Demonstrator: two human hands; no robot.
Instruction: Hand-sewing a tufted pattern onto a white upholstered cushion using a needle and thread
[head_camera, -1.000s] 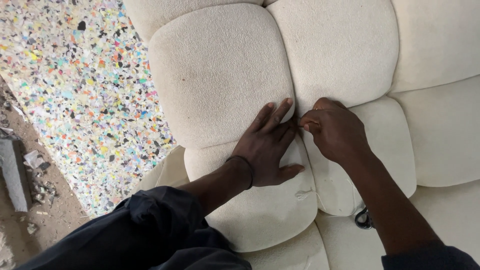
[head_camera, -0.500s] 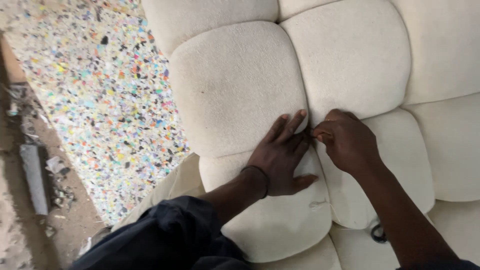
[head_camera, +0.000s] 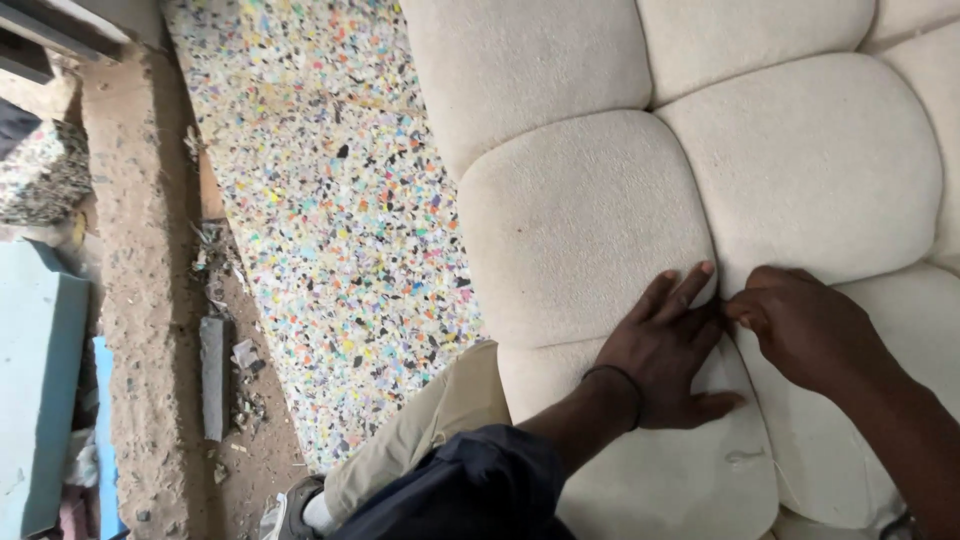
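A cream tufted cushion (head_camera: 590, 210), made of puffy square sections, fills the right of the head view. My left hand (head_camera: 665, 350) lies flat on it with fingers spread, pressing beside a seam where four sections meet; a dark band circles its wrist. My right hand (head_camera: 805, 325) is bunched with fingertips pinched at that same seam, touching the left fingertips. Whatever it pinches is too small to make out.
A slab of multicoloured speckled foam (head_camera: 330, 220) lies left of the cushion. Further left are a rough concrete strip (head_camera: 140, 300) with debris and a blue panel (head_camera: 35, 390). My tan trouser leg (head_camera: 430, 430) and shoe show at the bottom.
The view has shifted so the cushion and both hands sit further right and lower. The hands keep the same pose at the seam.
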